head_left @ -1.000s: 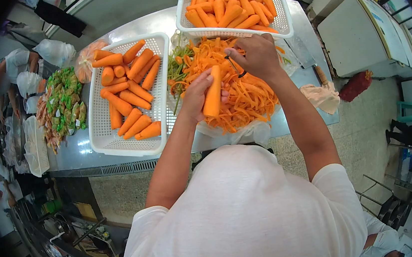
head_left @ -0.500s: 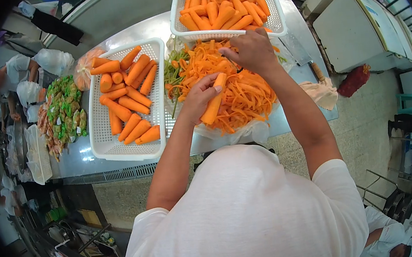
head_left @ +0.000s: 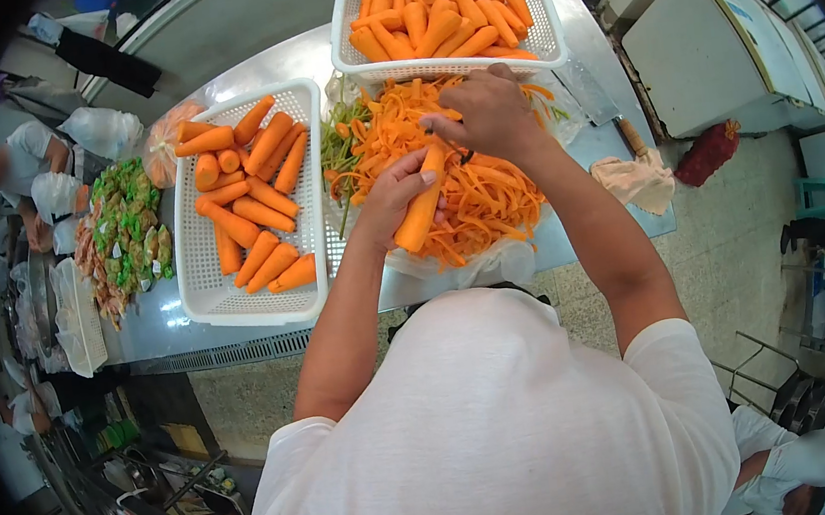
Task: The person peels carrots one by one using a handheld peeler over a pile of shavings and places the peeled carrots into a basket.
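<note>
My left hand [head_left: 394, 197] is wrapped round a carrot [head_left: 419, 206], held at a slant over a heap of orange peelings [head_left: 497, 198]. At the carrot's upper end is my right hand [head_left: 490, 114], its fingers curled round a small dark tool, probably a peeler, mostly hidden by the hand. Green stalks [head_left: 341, 149] lie at the heap's left side. Left of the heap stands a white basket of carrots [head_left: 198, 305]. Behind the heap, a second white basket [head_left: 352, 63] holds several more carrots.
A large knife [head_left: 633, 137] and a pale cloth [head_left: 634, 182] lie at the table's right side. Green and brown wrapped bundles [head_left: 128, 227] are at the left. People in white stand at the far left and lower right. A red sack [head_left: 708, 154] rests on the floor.
My right hand has moved slightly down and left, closer to the carrot's upper end. My left hand still holds the carrot, with its tilt little changed. The whole view has shifted slightly.
</note>
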Available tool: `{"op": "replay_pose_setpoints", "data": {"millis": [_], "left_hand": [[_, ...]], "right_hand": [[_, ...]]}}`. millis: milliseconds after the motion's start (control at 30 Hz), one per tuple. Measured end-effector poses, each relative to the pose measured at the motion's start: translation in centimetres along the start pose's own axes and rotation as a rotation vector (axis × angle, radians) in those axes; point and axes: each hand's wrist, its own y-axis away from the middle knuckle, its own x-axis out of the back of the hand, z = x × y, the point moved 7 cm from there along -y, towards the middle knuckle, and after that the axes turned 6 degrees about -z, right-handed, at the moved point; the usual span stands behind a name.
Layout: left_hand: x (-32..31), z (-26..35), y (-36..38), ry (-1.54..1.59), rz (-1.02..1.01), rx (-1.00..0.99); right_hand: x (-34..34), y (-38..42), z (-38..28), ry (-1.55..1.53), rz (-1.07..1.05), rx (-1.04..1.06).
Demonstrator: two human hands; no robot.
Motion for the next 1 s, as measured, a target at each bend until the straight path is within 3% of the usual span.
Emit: {"op": "replay_pose_setpoints", "data": {"millis": [167,267,333,367,433,467,533,600,667,700,767,800,867,900,967,1000], "left_hand": [[0.0,-0.7,-0.7,0.016,0.009,0.067],[-0.2,-1.0,-1.0,0.018,-0.014,0.115],[-0.8,-0.6,-1.5,0.065,-0.133,0.090],[-0.9,-0.3,-1.5,0.059,-0.140,0.092],[-1.3,0.4,-1.7,0.057,-0.132,0.070],[-1.4,0.7,-2.4,0.058,-0.143,0.076],[-0.2,2.0,-4.9,-0.180,0.033,0.109],[0.7,4.4,-8.1,-0.078,0.205,0.044],[3.5,6.5,-12.8,0.267,0.336,-0.130],[3.1,7.2,-13.0,0.266,0.325,-0.121],[1.6,11.5,-12.7,0.260,0.351,-0.383],[1.3,11.8,-12.0,0.259,0.343,-0.372],[0.8,13.3,-8.6,-0.032,0.256,-0.450],[2.4,13.1,-7.1,-0.035,0.266,-0.454],[8.0,12.8,-3.3,-0.529,0.458,-0.481],[12.0,12.0,-1.2,-0.535,0.506,-0.488]], "right_hand": [[0.1,1.4,1.5,0.021,0.073,-0.118],[0.3,2.1,0.4,0.023,-0.008,0.014],[-0.5,2.5,3.7,0.155,-0.001,-0.218],[-0.6,3.2,4.2,0.160,0.004,-0.225],[-1.2,5.2,6.7,-0.055,-0.056,-0.478],[-1.3,6.1,6.8,-0.047,-0.056,-0.488],[-2.2,8.5,6.8,-0.149,-0.138,-0.597],[-2.6,10.4,6.2,-0.217,-0.167,-0.669],[-3.3,12.1,5.7,-0.290,-0.195,-0.741],[-3.4,12.9,5.6,-0.337,-0.180,-0.776],[-2.9,14.4,5.7,-0.376,-0.156,-0.831],[-2.5,14.9,5.5,-0.396,-0.140,-0.855],[-2.5,15.6,5.5,-0.421,-0.125,-0.867],[-2.7,16.5,6.0,-0.455,-0.065,-0.895],[-2.6,17.6,6.5,-0.515,0.019,-0.939],[-2.5,17.8,6.6,-0.544,0.040,-0.953]]}}
